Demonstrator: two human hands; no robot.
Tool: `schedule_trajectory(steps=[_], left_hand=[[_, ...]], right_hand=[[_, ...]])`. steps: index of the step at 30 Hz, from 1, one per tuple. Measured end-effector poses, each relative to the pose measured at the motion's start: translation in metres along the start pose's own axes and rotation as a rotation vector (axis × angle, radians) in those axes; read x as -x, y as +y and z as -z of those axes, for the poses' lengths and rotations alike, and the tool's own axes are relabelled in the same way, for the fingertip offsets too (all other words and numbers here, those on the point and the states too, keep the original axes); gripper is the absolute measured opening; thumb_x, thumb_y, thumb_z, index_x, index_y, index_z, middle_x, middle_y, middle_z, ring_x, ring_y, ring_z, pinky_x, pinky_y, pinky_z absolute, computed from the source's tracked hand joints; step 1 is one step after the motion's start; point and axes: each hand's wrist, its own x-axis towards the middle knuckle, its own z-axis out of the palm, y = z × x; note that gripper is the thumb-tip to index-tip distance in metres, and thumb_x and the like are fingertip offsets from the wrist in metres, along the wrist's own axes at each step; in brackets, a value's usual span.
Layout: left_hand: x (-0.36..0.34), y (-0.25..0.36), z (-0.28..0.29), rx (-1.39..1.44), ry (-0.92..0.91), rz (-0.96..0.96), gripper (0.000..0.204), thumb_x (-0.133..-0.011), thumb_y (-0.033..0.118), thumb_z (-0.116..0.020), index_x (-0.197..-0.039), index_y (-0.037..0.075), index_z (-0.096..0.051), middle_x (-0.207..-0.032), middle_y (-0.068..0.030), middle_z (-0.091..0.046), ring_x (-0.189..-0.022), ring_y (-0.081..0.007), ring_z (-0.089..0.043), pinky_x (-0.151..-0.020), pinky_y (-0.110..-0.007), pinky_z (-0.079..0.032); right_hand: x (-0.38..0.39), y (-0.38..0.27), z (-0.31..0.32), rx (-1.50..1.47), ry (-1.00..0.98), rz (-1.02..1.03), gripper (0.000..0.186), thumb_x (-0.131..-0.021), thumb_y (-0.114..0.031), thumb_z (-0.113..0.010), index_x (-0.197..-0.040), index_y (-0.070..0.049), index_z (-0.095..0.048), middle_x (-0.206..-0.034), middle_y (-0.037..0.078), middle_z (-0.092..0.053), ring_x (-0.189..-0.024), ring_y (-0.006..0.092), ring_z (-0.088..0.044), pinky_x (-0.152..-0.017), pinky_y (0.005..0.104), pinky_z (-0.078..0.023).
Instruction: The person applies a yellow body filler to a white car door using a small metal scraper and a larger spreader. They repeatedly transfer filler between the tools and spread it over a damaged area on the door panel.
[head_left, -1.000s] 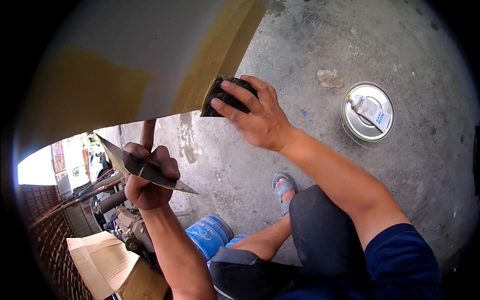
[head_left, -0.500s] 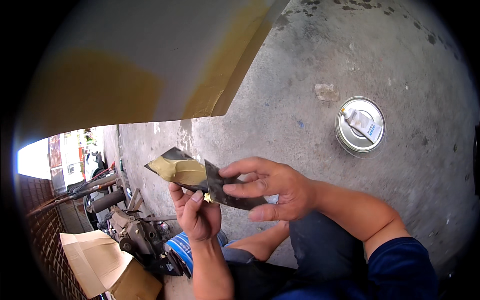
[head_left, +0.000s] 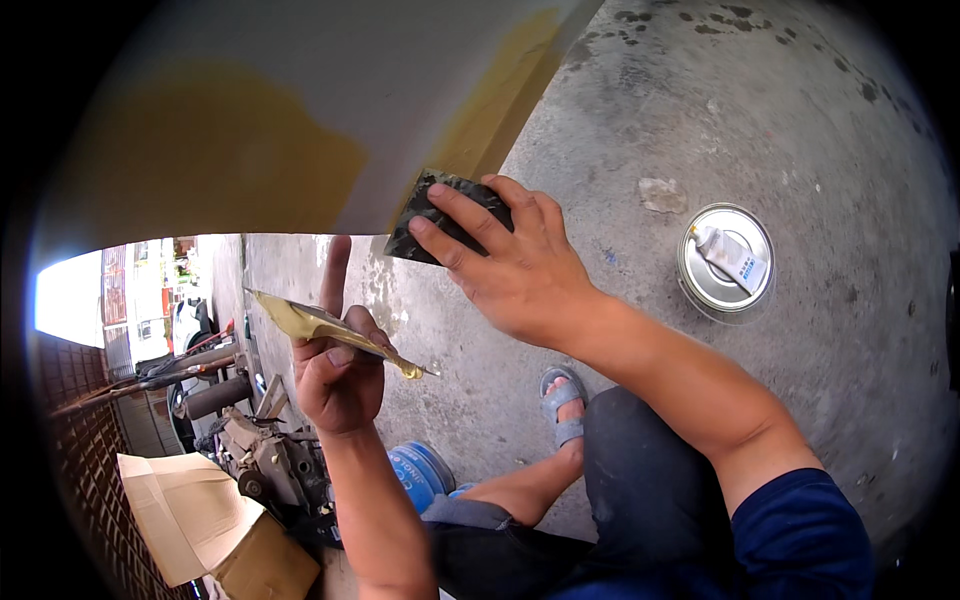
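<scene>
My right hand [head_left: 520, 260] grips a dark, flat putty spreader [head_left: 440, 222], its fingers pressed on top. The spreader's edge lies against the lower corner of a grey panel [head_left: 330, 90] that carries yellowish filler patches [head_left: 220, 150]. Lower and to the left, my left hand [head_left: 340, 375] holds a second dark plate, a mixing board [head_left: 350, 338], tilted nearly edge-on. Yellow putty [head_left: 285, 316] covers that board's upper face, and a lump hangs at its right end. The left thumb is on the near side, and one finger points up past the board.
On the concrete floor at right stands a round metal can [head_left: 725, 300] with a white tube [head_left: 730, 258] on its lid. A flat stone piece [head_left: 660, 195] lies near it. At lower left are an open cardboard box [head_left: 190, 510], machine parts [head_left: 265, 455] and a blue bucket [head_left: 420, 470].
The spreader in my right hand has left the board and moved up to the panel's corner. My left hand has shifted left, tilting the putty board edge-on.
</scene>
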Motion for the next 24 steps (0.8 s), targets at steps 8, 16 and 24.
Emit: schedule_trajectory(steps=[8, 16, 24], left_hand=[[-0.022, 0.004, -0.010, 0.038, 0.029, 0.038, 0.036, -0.070, 0.000, -0.053, -0.105, 0.001, -0.057, -0.147, -0.0340, -0.026, -0.069, -0.0221, -0.059, -0.064, -0.034, -0.058], [-0.021, 0.002, -0.006, 0.074, 0.036, 0.074, 0.030, -0.073, -0.001, -0.052, -0.103, 0.001, -0.053, -0.147, -0.0299, -0.027, -0.071, -0.0237, -0.060, -0.064, -0.037, -0.059], [-0.005, -0.003, -0.010, 0.050, 0.008, 0.031, 0.050, -0.075, 0.001, -0.053, -0.124, 0.008, -0.050, -0.154, -0.0272, -0.015, -0.078, -0.0189, -0.058, -0.072, -0.033, -0.056]], right_hand=[[0.000, -0.002, -0.007, 0.063, -0.050, -0.016, 0.057, -0.078, -0.010, -0.061, -0.132, -0.024, -0.052, -0.143, 0.004, -0.040, -0.122, 0.0378, -0.040, -0.093, 0.0516, -0.034], [0.013, 0.025, -0.011, 0.059, -0.045, -0.008, 0.052, -0.077, -0.010, -0.064, -0.127, -0.024, -0.057, -0.140, 0.003, -0.045, -0.120, 0.0358, -0.042, -0.094, 0.0487, -0.036], [0.038, 0.046, 0.013, 0.002, -0.212, -0.147, 0.050, -0.081, -0.014, -0.063, -0.130, -0.019, -0.055, -0.141, 0.008, -0.043, -0.121, 0.0373, -0.041, -0.097, 0.0487, -0.036]])
